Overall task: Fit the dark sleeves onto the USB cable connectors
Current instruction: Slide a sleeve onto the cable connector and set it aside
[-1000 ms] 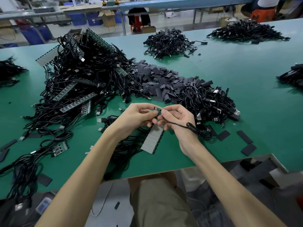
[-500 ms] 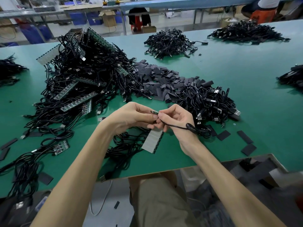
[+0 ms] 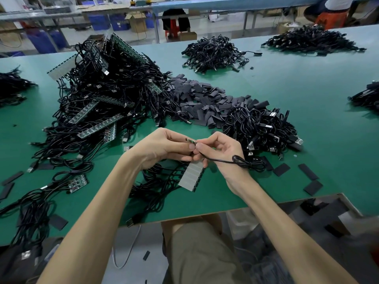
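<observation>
Everywhere, black cable heaps (image 3: 114, 95) and dark sleeves (image 3: 205, 99) litter the green table (image 3: 287, 78).

Pale grey strip (image 3: 190, 178) just below your fingers (image 3: 202, 148); green circuit strips (image 3: 100, 126) left of them; cardboard box (image 3: 137, 21) far beyond.

left hand (image 3: 162, 148): fingers curled, pinching | right hand (image 3: 220, 149): fingers curled, pinching | fingertips touching

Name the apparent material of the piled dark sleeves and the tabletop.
Dark sleeves: probably thin plastic or rubber tubing, matte charcoal; they lie flattened and creased. Tabletop: smooth green mat, likely rubber or vinyl, satin finish; it shows a faint sheen and no grain.
</observation>
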